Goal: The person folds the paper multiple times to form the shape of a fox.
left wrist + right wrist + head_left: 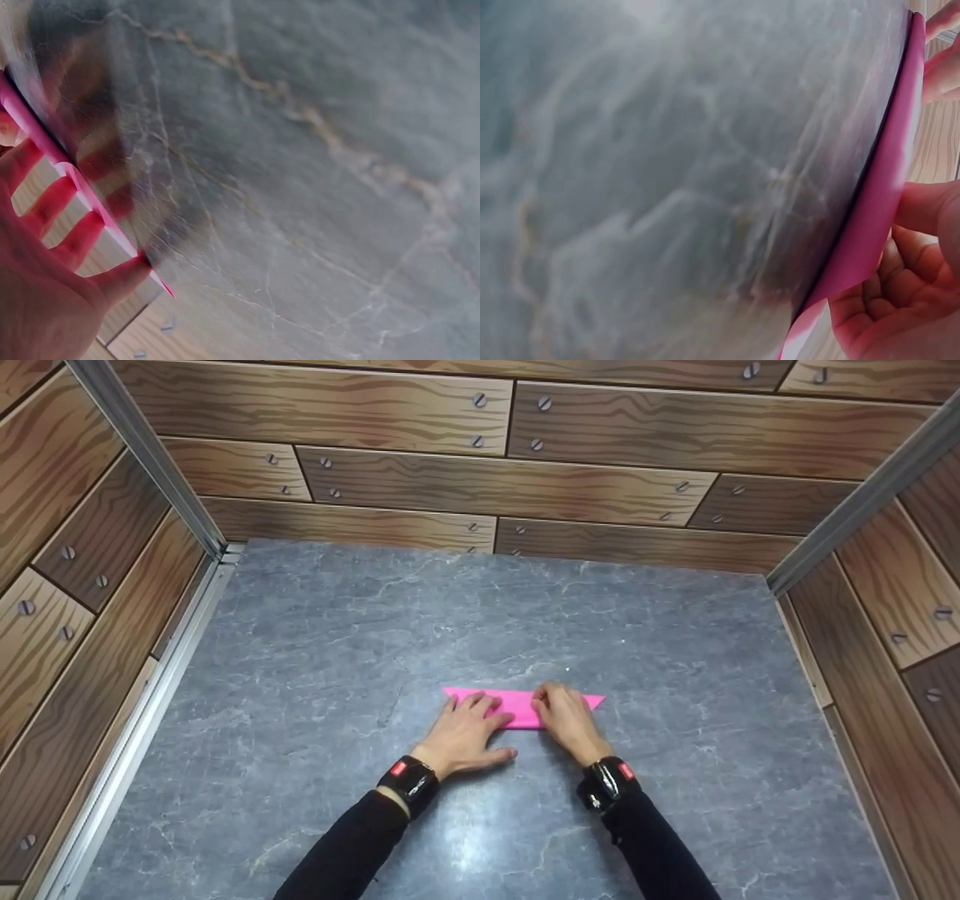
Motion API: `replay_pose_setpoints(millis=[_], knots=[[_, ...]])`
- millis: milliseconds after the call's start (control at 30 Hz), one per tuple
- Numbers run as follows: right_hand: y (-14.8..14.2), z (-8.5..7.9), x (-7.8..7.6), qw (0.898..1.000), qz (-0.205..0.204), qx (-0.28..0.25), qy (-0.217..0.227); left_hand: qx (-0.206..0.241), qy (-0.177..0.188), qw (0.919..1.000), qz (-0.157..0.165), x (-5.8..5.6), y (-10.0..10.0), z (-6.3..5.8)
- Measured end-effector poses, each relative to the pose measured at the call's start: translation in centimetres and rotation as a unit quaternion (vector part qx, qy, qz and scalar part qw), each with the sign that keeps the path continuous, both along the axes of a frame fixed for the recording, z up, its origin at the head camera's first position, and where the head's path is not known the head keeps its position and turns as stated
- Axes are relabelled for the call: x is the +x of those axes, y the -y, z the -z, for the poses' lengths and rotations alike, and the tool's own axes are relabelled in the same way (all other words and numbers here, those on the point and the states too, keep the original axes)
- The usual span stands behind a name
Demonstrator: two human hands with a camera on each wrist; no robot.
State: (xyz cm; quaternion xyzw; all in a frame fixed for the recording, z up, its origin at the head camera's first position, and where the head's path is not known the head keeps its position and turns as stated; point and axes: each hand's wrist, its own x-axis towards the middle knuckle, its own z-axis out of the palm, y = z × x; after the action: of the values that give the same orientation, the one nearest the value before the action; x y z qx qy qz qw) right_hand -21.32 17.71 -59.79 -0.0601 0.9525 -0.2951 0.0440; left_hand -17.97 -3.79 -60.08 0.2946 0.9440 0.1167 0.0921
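A strip of folded pink paper (523, 709) with pointed ends lies flat on the grey marbled table top. My left hand (463, 735) rests on its left part, fingers spread and the thumb out on the table. In the left wrist view, the left fingers (82, 236) lie across the paper's edge (97, 202). My right hand (568, 718) is on the right part, thumb and fingertips brought together at the paper. The right wrist view shows curled fingers (900, 277) and a thumb against the folded paper (881, 199). The exact hold under the fingertips is hidden.
The grey marbled table top (337, 622) spreads around the paper. Wood-patterned panels (480, 472) stand at the back and both sides, with metal rails (150, 457) at the corners. Each wrist wears a black band (410, 784).
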Motion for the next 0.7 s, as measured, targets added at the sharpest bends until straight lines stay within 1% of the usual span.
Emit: replay_pose_setpoints(millis=[300,533,700], knots=[[0.12,0.17,-0.15,0.999,-0.018,0.016,-0.028,0.014,0.001,0.9999,0.008,0.01,0.07,-0.02],[0.12,0.08,-0.18,1.000,-0.013,0.011,-0.009,0.015,0.016,0.9996,0.018,-0.08,0.04,-0.21],[0.05,0.08,-0.17,1.000,-0.014,0.006,-0.014,0.002,0.022,0.9995,0.023,-0.13,-0.05,-0.64]])
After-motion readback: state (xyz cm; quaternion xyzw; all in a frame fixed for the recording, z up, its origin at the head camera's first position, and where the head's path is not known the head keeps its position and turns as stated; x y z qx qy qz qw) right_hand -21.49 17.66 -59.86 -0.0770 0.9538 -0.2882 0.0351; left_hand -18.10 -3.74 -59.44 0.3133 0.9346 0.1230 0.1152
